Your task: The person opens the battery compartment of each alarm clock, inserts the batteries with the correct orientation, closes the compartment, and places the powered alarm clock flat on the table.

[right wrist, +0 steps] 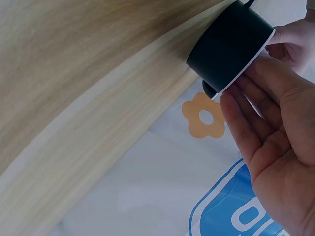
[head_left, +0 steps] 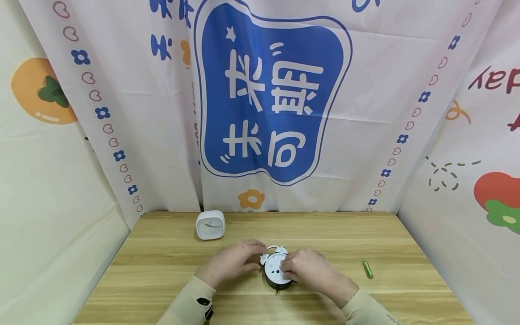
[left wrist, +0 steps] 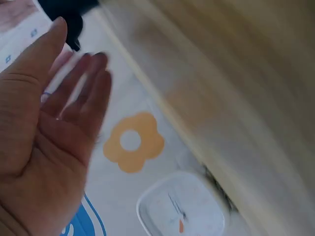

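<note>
Between the two hands is the alarm clock (head_left: 274, 264), its round white back turned up, with small dark marks near the middle. Two white bells (head_left: 281, 250) and a curved white handle (head_left: 274, 247) sit at its far end, beside the left hand's fingertips; a thin leg (head_left: 277, 292) sticks out at the near side. Whether it rests on the table (head_left: 170, 271) under the hands, I cannot tell.

The left hand (head_left: 237, 259) is loose, fingers extended and parted from the thumb, close around the left bell; whether it touches is unclear. The right hand (head_left: 306, 271) has its fingertips against the white back; I cannot tell whether they pinch any part of it.

The right wrist view gives what the head view mostly hides: the deep, nearly black side (right wrist: 231, 46) of the body, edged by a narrow white rim, and the right palm with its fingers gently bent. The left wrist view shows the left palm and, past it, the white clock (left wrist: 183, 209), which stands beyond the left hand, off to its left. Only the head view shows the green battery (head_left: 367, 269), well apart to the right of the right hand. Patterned cloth (head_left: 162, 126) hangs beyond both hands.
</note>
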`<state>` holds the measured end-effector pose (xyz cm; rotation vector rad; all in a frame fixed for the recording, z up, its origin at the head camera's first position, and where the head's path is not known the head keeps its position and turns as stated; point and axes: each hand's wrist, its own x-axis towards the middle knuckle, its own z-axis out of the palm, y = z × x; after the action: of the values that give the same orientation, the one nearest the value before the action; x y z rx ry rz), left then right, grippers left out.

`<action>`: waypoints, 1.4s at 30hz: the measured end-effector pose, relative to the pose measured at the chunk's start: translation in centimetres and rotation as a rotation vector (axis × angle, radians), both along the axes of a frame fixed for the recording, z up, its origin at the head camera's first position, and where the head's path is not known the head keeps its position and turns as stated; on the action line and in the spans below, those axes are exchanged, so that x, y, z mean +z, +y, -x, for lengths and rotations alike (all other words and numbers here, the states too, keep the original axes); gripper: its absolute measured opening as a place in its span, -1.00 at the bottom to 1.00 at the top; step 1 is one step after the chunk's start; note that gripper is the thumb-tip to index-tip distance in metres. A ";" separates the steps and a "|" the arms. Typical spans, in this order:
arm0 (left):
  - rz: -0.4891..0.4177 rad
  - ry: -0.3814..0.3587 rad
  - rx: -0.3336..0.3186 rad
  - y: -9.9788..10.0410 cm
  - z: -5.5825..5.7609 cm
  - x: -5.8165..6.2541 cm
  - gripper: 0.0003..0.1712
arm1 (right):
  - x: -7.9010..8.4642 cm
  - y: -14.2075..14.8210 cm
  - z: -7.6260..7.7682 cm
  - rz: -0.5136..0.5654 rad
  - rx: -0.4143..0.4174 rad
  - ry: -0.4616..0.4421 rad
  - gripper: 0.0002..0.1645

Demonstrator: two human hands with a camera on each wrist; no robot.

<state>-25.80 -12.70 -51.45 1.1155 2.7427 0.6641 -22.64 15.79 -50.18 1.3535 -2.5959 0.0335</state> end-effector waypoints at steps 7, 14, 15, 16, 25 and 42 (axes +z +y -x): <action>0.066 0.210 -0.229 -0.5 0.6 0.4 -0.69 | 0.0 0.0 0.0 -0.004 0.006 0.012 -0.78; 0.072 0.278 -0.233 0.4 -0.3 0.9 -0.85 | -0.2 -0.2 -0.4 -0.054 -0.044 0.040 -0.94; 0.074 0.287 -0.230 0.6 -0.5 0.9 -0.88 | -0.3 -0.2 -0.6 -0.065 -0.049 0.055 -0.94; 0.074 0.289 -0.224 0.7 -0.6 0.9 -0.90 | -0.3 -0.3 -0.7 -0.081 -0.051 0.079 -0.94; 0.043 0.261 -0.149 1.0 -0.8 0.8 -0.81 | -0.6 -1.2 -1.9 -0.189 -0.068 0.276 -0.79; 0.040 0.215 -0.125 0.4 -0.3 0.6 -0.80 | -0.3 -1.0 -0.9 0.007 -0.101 0.020 -0.98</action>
<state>-25.50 -12.33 -50.83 1.4120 2.8141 0.4978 -21.70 14.83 -50.52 1.2120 -2.6408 0.0129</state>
